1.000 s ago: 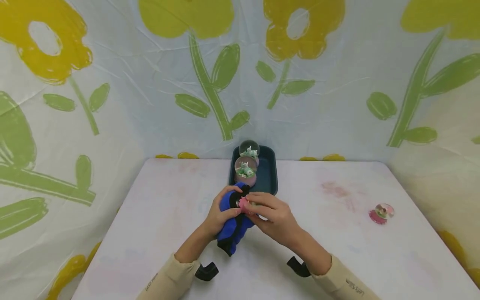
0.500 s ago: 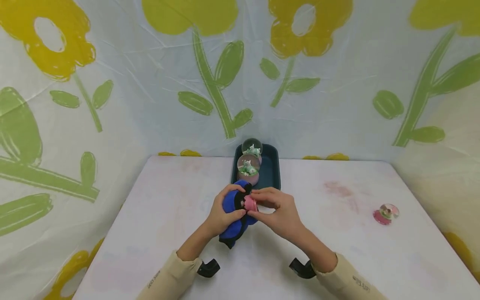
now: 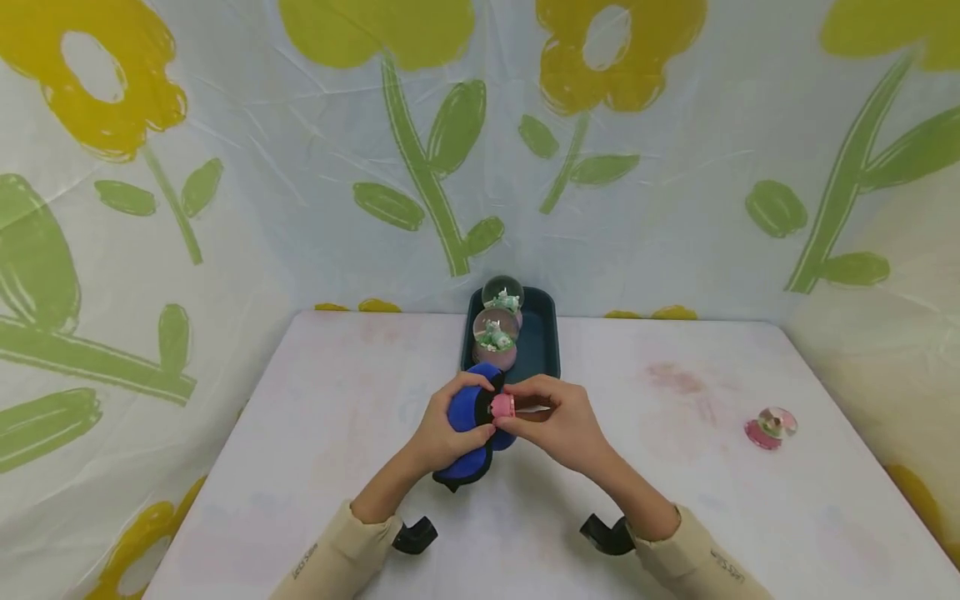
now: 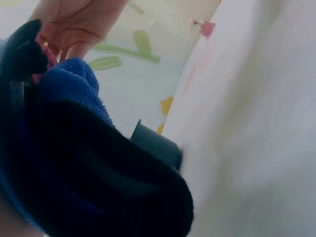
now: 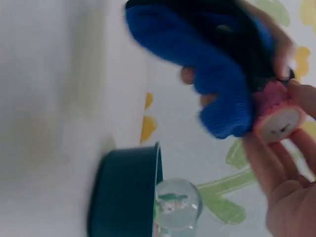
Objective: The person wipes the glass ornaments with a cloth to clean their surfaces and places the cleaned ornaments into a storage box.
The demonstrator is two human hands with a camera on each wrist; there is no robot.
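Observation:
My left hand (image 3: pixel 441 432) grips a blue cloth (image 3: pixel 467 460) with black trim, folded and bunched, its lower end hanging above the table. My right hand (image 3: pixel 562 425) pinches a small pink scalloped base (image 3: pixel 503 406) between thumb and fingers. In the right wrist view the base (image 5: pixel 280 123) shows its pale round underside, while its other end is pressed into the cloth (image 5: pixel 222 94), which hides whatever sits on it. From the left wrist, the cloth (image 4: pixel 74 89) looks fuzzy and covers much of the view.
A dark teal tray (image 3: pixel 542 337) behind the hands holds two snow globes, a nearer one (image 3: pixel 495 337) and a farther one (image 3: pixel 503 296). A small snow globe with a pink base (image 3: pixel 767 429) lies tilted on the white table (image 3: pixel 750 517) at right. Flowered fabric (image 3: pixel 315 208) hangs behind.
The pink base has turned within the cloth so it now points right toward my right fingers. The cloth's hanging end has shifted slightly up. Both hands stay close together.

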